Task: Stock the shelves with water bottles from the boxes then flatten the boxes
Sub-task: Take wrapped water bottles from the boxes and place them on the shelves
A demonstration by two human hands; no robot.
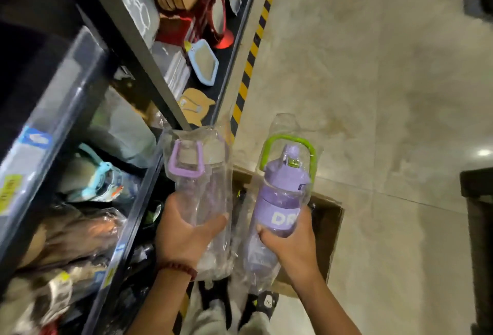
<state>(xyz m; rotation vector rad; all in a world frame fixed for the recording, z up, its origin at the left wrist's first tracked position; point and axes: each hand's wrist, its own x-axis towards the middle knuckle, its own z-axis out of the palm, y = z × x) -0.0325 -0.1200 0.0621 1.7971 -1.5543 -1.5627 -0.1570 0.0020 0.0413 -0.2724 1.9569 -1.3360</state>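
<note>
My left hand (184,233) grips a clear water bottle (198,174) with a lilac handle, wrapped in clear plastic. My right hand (290,241) holds a purple water bottle (281,198) with a green handle and white lettering, also in a plastic bag. Both bottles are upright, side by side, above an open cardboard box (328,217) on the floor. The box's inside is mostly hidden behind the bottles and my hands. The black shelf unit (144,190) stands directly to the left of the clear bottle.
The shelves hold wrapped bottles, among them one with a light blue handle (98,177), and mirrors (204,62) further along. Yellow-black tape (250,59) marks the floor along the shelf base. A dark piece of furniture (477,201) stands at right. My feet (264,302) are below.
</note>
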